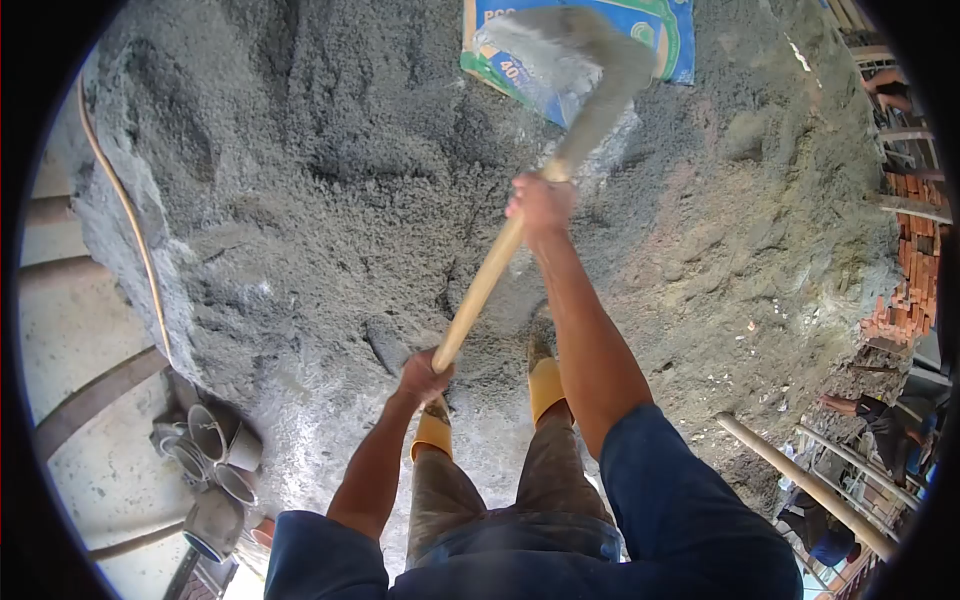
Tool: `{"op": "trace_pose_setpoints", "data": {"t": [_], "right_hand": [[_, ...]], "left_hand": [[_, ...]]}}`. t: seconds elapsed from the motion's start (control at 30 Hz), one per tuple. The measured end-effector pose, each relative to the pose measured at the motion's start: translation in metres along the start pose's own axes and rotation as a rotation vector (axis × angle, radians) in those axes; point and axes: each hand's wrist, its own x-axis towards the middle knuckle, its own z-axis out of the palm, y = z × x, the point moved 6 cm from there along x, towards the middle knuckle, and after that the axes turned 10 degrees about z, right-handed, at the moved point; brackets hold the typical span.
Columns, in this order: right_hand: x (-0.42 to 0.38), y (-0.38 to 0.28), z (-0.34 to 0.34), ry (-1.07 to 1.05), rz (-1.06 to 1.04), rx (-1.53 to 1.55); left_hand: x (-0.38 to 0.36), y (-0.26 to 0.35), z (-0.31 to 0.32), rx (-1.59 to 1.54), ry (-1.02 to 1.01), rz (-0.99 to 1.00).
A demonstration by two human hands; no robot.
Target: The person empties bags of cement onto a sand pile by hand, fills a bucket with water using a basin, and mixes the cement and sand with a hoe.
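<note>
Both my hands are closed around the pale wooden handle of a hoe (483, 285), which slants up and to the right. My left hand (427, 376) grips the lower end, near my legs. Farther up, my right hand (542, 203) holds the shaft just below the metal head. The hoe's curved blade is smeared with grey and a little blurred by motion. It overlaps a blue, white and green cement bag (676, 45) printed "40". Grey powder or mortar shows at the blade. Under the bag spreads a broad mound of grey sandy mix (380, 200).
Several dirty buckets (213, 440) are grouped at lower left, near a pale wall. A thin hose or cable (128, 205) runs down the left side. Stacked bricks (917, 262) and a wooden pole (805, 483) are on the right. Other people (885, 430) are at the right edge.
</note>
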Motion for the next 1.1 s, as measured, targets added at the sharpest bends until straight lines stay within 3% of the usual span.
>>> {"op": "trace_pose_setpoints", "data": {"t": [0.03, 0.1, 0.17, 0.23, 0.4, 0.6, 0.7, 0.77, 0.83, 1.0, 1.1], "right_hand": [[0.016, 0.028, 0.013, 0.034, 0.076, -0.091], [0.024, 0.038, 0.026, 0.007, 0.041, -0.107], [0.016, 0.047, 0.015, -0.017, 0.014, -0.170], [0.007, 0.046, -0.011, 0.058, 0.072, -0.183], [-0.027, 0.035, -0.032, -0.157, 0.023, -0.065], [-0.027, -0.022, -0.012, -0.121, -0.166, 0.005], [0.018, 0.020, 0.013, -0.043, -0.037, -0.052], [0.037, 0.057, 0.019, -0.002, 0.096, -0.203], [0.027, 0.073, 0.000, 0.013, 0.165, -0.140], [-0.003, 0.079, -0.026, -0.025, 0.217, 0.008], [-0.001, 0.066, -0.020, -0.172, 0.254, 0.089]], "left_hand": [[-0.021, -0.015, 0.007, -0.083, -0.034, -0.109], [-0.024, -0.004, -0.001, 0.000, 0.072, -0.087], [-0.036, -0.012, 0.025, -0.208, -0.085, -0.349], [-0.043, -0.009, 0.046, -0.034, -0.016, -0.162], [-0.047, -0.012, 0.066, -0.028, 0.042, -0.111], [0.035, -0.023, 0.037, -0.070, 0.092, 0.034], [0.013, -0.028, 0.035, -0.134, 0.000, -0.158], [-0.011, -0.043, 0.043, -0.108, -0.020, -0.153], [-0.034, -0.041, 0.031, -0.135, -0.030, -0.227], [-0.053, -0.040, 0.012, 0.173, 0.023, -0.287], [-0.038, -0.039, 0.000, 0.257, 0.031, -0.218]]}}
